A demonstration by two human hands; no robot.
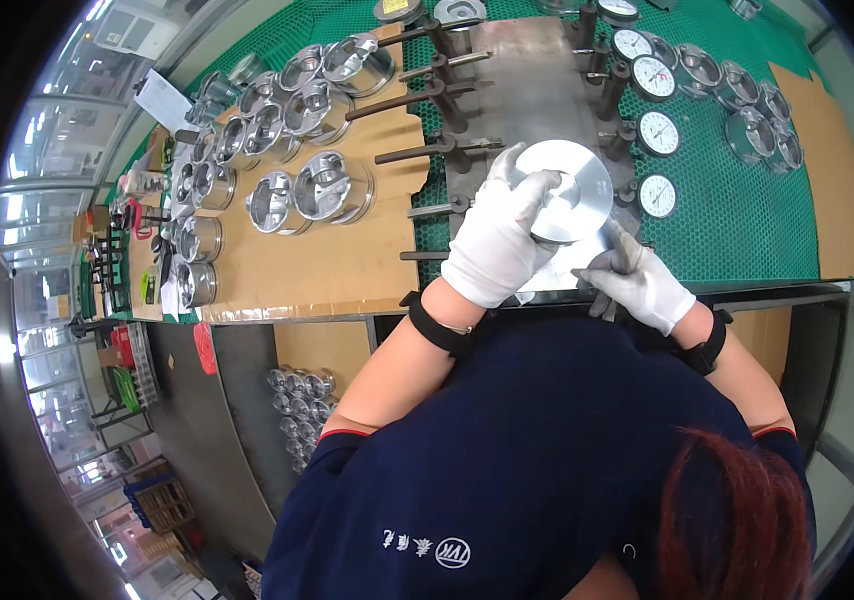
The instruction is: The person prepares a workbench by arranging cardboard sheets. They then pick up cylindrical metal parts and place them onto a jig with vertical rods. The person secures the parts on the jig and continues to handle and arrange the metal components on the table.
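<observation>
A silvery metal piston [587, 185], its round, flat crown turned up toward me, is above the near end of a steel plate [527, 75]. My left hand [502, 225], in a white glove, grips it from the left, with fingers over its face and edge. Close to the piston's lower right edge is my right hand [647, 285], also gloved, with grey-stained fingertips. Its fingers are bent but apart, and I see nothing held in them. Whether they touch the piston is hard to make out.
Dial gauges [659, 133] line the plate's right side; clamp posts with rods [447, 105] line its left. Several pistons [332, 187] stand on cardboard [357, 270] at left, more pistons [750, 135] on the green mat [717, 220] at right. Below the bench are stacked pistons [297, 400].
</observation>
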